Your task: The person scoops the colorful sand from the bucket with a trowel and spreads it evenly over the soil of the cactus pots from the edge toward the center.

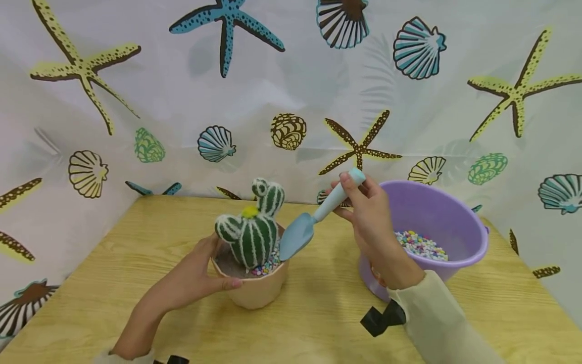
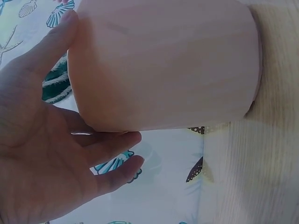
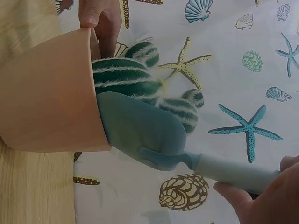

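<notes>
A peach flower pot (image 1: 259, 290) stands on the table with a green knitted cactus (image 1: 256, 237) in it, white-striped and topped by a yellow flower. My left hand (image 1: 186, 280) holds the pot at its left side, thumb along the front rim. In my right hand (image 1: 370, 215) is the handle of a light blue hand trowel (image 1: 297, 235), its blade tilted down with the tip at the pot's right rim. Colourful pebbles (image 1: 268, 265) lie at the cactus's base on the right; greyish filling shows on the left. In the right wrist view the blade overlaps the cactus.
Just behind my right wrist stands a purple bucket (image 1: 432, 197), tilted in this view, with many colourful pebbles (image 1: 420, 245) inside. Under everything is a wooden table (image 1: 318, 323). A white cloth (image 1: 291, 86) printed with starfish and shells hangs behind and at the sides.
</notes>
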A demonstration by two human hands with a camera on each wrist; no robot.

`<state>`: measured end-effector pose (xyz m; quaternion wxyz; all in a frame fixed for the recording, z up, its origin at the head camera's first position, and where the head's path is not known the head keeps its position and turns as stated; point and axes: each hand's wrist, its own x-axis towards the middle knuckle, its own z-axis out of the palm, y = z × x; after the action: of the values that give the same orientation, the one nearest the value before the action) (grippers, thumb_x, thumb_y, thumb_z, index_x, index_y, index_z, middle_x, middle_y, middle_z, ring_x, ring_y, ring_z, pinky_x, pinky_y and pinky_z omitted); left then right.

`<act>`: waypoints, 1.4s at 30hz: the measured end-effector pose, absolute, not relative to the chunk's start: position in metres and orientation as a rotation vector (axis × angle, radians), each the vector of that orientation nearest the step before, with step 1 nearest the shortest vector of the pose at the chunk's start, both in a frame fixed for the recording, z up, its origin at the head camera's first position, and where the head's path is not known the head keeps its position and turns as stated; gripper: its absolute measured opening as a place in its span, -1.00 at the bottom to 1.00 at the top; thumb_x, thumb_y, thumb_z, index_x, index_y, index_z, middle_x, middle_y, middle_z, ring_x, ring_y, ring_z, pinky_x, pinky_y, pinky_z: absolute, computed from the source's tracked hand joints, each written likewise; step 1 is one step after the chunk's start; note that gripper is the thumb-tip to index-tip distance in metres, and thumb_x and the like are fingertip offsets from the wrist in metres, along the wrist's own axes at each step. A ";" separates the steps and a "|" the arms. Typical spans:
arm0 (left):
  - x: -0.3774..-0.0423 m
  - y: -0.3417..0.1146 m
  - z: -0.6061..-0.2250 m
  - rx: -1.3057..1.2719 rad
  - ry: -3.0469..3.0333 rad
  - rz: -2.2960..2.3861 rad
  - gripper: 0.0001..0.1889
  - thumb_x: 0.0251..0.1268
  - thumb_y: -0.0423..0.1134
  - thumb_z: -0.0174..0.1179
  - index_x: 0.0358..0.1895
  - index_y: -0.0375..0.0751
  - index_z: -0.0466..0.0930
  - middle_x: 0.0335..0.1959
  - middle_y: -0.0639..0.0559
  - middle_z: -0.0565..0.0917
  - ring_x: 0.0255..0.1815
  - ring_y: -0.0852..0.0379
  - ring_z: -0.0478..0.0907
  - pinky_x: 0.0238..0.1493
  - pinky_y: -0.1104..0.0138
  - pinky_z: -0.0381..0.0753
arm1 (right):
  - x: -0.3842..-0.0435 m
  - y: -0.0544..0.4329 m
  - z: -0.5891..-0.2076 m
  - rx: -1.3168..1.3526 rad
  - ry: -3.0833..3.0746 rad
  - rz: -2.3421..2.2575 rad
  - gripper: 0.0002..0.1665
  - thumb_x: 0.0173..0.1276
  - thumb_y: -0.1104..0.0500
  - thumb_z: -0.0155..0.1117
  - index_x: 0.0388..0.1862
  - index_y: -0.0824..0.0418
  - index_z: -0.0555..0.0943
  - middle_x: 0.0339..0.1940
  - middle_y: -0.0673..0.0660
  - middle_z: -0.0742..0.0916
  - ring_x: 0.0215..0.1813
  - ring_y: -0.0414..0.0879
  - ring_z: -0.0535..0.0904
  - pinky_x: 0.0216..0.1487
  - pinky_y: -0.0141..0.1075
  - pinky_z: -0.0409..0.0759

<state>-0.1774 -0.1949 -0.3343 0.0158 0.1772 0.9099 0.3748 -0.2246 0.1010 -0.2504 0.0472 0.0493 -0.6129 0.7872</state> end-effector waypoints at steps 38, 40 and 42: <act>-0.146 -0.184 -0.314 0.446 2.975 1.058 -0.24 0.25 0.05 0.22 0.35 -0.41 0.25 0.08 -0.26 0.44 0.01 -0.09 0.49 -0.09 0.08 0.58 | -0.227 0.170 -0.215 0.222 -1.663 2.480 -0.66 0.46 0.05 0.03 -0.04 0.34 0.39 -0.30 0.06 0.73 -0.19 -0.11 0.72 -0.12 -0.29 0.68; -0.145 -0.182 -0.313 0.455 2.963 1.058 -0.25 0.24 0.04 0.23 0.33 -0.43 0.27 0.06 -0.25 0.45 -0.04 -0.04 0.50 -0.12 0.12 0.58 | -0.227 0.174 -0.215 0.208 -1.669 2.480 -0.64 0.46 0.04 0.04 -0.03 0.33 0.39 -0.28 0.06 0.73 -0.18 -0.11 0.72 -0.12 -0.29 0.68; -0.143 -0.178 -0.313 0.464 2.953 1.056 -0.28 0.23 0.03 0.24 0.29 -0.44 0.31 0.03 -0.23 0.47 -0.08 0.01 0.50 -0.14 0.15 0.58 | -0.227 0.177 -0.215 0.197 -1.676 2.475 -0.64 0.46 0.03 0.04 -0.03 0.33 0.39 -0.28 0.06 0.73 -0.18 -0.12 0.72 -0.13 -0.30 0.68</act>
<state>-0.1433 -0.1784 -0.3128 -0.0146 0.1464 0.9314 0.3330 -0.2266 0.1770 -0.2153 0.0726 0.0657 -0.5580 0.8240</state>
